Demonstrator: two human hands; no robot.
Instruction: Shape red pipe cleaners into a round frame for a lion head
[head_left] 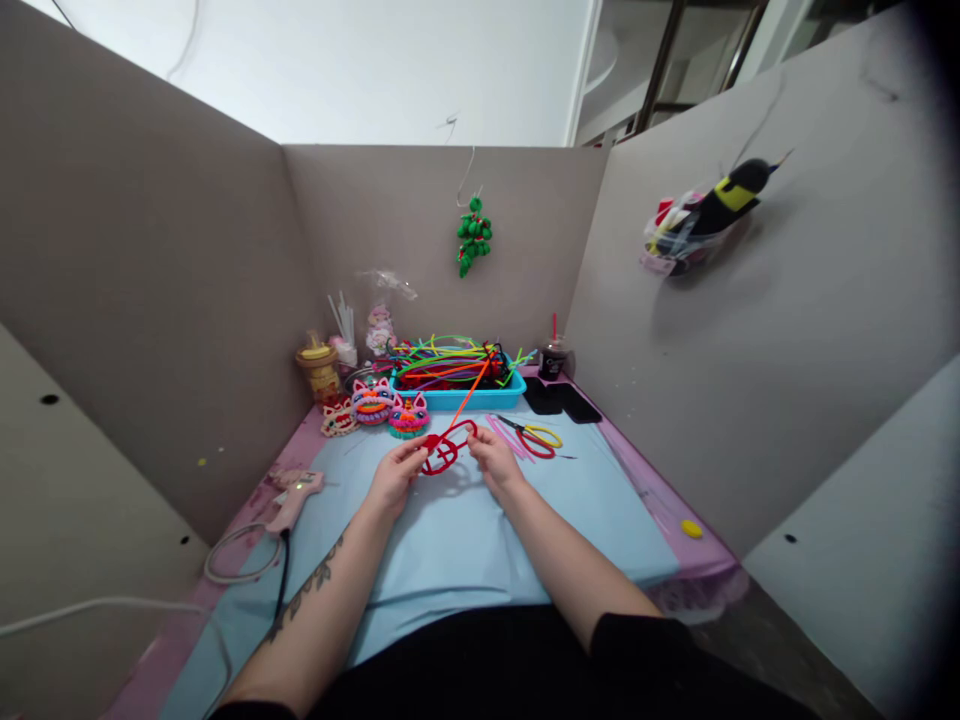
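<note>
Over the blue-covered table, my left hand (396, 478) pinches the left edge of a red pipe-cleaner ring (441, 458) that has crossed strands inside it. My right hand (495, 460) is closed by its fingertips on a red pipe-cleaner end that loops out from the ring. An orange pipe cleaner (469, 395) rises from behind the ring toward a blue tray (459, 400); I cannot tell whether it is attached to the ring. Just right of my right hand lie scissors (541, 437) with yellow and red handles, beside pink pipe cleaners (517, 440).
Colourful fuzzy animal heads (409, 412) sit left of the tray. A pink glue gun (294, 507) with its cord lies at left. A black flat object (559, 400), a dark cup (553, 358) and a yellow disc (691, 529) are at right. Grey panels (360, 220) enclose the table.
</note>
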